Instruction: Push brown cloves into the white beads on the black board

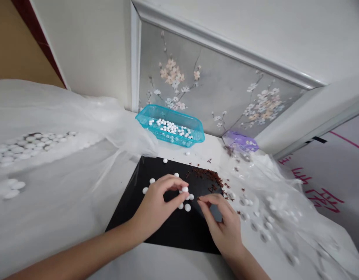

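Between thumb and fingertips, my left hand [160, 196] grips a small white ball [185, 189] above the black mat [164, 229]. Close by on the right, my right hand [222, 217] is closed in a pinch on a small reddish-brown piece [198, 198], mostly covered by the fingertips. Several loose white balls [187, 207] lie on the mat below and around my left hand. A heap of small star-shaped brown pieces [208, 177] is spread over the mat's far right corner.
Behind the mat stands a blue plastic basket [197, 136] with many white balls inside. Clear plastic bags of white balls lie to the left [51, 171] and right [273, 202]. A purple packet [242, 142] rests by the wall, below a framed flower picture [208, 85].
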The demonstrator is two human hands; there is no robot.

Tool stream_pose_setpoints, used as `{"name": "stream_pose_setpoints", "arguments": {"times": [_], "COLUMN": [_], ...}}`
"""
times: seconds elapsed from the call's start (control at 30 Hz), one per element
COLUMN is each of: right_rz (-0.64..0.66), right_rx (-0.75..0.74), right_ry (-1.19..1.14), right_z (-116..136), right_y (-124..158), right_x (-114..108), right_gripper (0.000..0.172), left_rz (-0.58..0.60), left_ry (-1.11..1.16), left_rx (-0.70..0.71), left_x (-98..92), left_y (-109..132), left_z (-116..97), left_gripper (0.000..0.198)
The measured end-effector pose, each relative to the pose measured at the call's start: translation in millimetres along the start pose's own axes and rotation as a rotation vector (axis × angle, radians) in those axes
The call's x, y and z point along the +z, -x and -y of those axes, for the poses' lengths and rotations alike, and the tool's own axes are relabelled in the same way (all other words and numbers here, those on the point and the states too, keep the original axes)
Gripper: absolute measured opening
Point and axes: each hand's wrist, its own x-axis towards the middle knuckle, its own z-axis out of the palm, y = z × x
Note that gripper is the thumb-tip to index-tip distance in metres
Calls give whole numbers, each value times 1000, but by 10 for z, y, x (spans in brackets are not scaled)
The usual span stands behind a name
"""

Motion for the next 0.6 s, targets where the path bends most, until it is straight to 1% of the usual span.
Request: {"name": "stream_pose_setpoints", "arguments": {"times": [0.1, 0.17, 0.23, 0.3, 0.47, 0.6], "right_rz": [-25, -35, -38, -23, 61, 80], "right_rx": [1, 1, 7, 15, 1, -16], "right_ry": [4, 3, -9, -31, -81, -101], "right_z": [27, 43, 52, 53, 51, 61], "right_y": [-17, -22, -21, -17, -6, 7], "right_x": [-6, -10, -12, -11, -4, 0], "right_gripper": [12, 14, 16, 16, 19, 21], "left_rz": [134, 178, 190, 202, 236, 226], "left_ry": [182, 272, 331, 365, 411, 420], "left_rx": [-114, -189, -250, -287, -322, -343], "left_x": [123, 176, 203, 209, 192, 182], "left_y": [136, 180, 189, 177, 148, 148], "left_z": [14, 50, 87, 115, 135, 109], "left_gripper": [15, 19, 21, 18, 16, 15]}}
